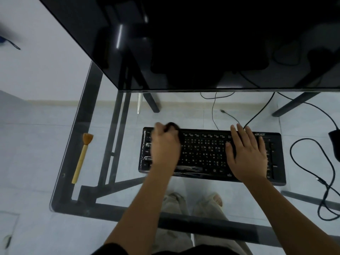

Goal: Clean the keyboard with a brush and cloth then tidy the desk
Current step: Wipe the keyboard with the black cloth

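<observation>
The work surface is a glass desk (110, 192) on a dark metal frame; the tiled floor shows through the pane.

1. Near the left edge of the desk lies a wooden brush (81, 157). Its handle runs roughly parallel to that edge, with the tan bristles pointing toward the far side. Nothing touches it, and it sits well apart from the keyboard.

2. The black keyboard (206, 153) lies flat at the middle of the desk, its long side parallel to the near edge. White streaks mark its left end and its near rim by the space bar.

3. The left hand (165, 146) rests on the left part of the keyboard. Its fingers are curled and pressed together around a dark cloth (173, 128), which bulges out past the knuckles at the keyboard's far left corner. The cloth is in contact with the top key rows.

4. The right hand (247, 155) lies palm down on the right part of the keyboard. Its fingers are extended and slightly spread, with the tips reaching the far rim; it grips nothing.

5. Toward the right edge of the desk, a black cable (329, 181) lies in loose loops, beside the keyboard's right end without touching it.

6. A dark monitor (202, 43) fills the far side of the desk.
</observation>
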